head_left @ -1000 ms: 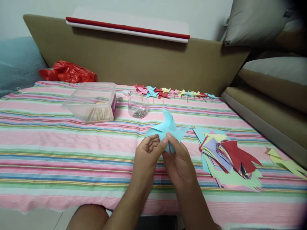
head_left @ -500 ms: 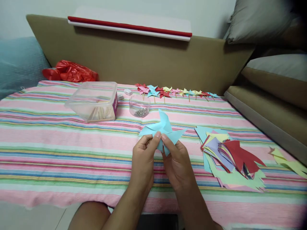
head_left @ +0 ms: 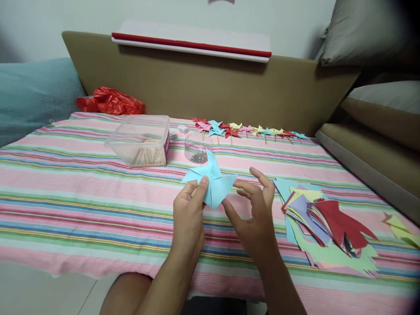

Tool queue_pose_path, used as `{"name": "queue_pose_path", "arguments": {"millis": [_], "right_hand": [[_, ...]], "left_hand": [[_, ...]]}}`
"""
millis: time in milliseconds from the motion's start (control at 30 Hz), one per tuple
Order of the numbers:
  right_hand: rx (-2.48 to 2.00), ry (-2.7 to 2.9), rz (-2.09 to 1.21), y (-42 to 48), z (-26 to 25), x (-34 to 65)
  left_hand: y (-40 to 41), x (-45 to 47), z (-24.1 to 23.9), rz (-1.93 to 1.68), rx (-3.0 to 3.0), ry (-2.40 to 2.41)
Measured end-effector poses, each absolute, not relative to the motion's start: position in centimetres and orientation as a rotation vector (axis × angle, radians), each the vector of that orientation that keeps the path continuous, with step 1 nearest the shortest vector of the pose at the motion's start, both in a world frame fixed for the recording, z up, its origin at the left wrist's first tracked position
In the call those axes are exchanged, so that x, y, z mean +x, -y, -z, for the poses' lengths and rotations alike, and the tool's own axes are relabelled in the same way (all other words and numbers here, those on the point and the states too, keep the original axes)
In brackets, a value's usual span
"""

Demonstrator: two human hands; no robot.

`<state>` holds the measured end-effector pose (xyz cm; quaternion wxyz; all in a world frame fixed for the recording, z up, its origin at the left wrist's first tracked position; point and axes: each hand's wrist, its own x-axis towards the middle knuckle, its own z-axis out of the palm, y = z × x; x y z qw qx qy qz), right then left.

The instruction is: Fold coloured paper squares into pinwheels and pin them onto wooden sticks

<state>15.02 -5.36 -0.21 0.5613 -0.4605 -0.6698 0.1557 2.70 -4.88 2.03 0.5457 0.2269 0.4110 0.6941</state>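
Left fingers (head_left: 204, 184) pinch the blue paper pinwheel (head_left: 214, 178) and my right fingers (head_left: 248, 187) hang wide apart just beside it!

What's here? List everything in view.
Pinwheel: one, light blue, front centre
Mounted pinwheels: many, mixed, rear
Papers: many, mixed, right
Box: one, clear, left
Sticks: several, tan, in box
Tub: one, clear, centre
Bits: many, silvery, in tub
Small items: two, whitish, beside box
Bag: one, red, rear left
Cloth: one, multicoloured, beneath
Cushion: one, teal, left
Pillows: several, grey-brown, right
Panel: one, brown, rear
Slab: seemingly one, red-white, atop panel
Leg: one, bare, bottom
Left grip: one, bare, on pinwheel
Right grip: one, bare, beside it
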Motion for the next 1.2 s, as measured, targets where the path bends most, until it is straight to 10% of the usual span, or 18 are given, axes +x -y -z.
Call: {"name": "queue_pose_path", "arguments": {"millis": [1200], "right_hand": [[-1.120, 1.135, -0.682, 4.5, -0.1, 13.8]], "left_hand": [[5.5, 3.7, -1.9, -1.529, 0.855, -1.103]]}}
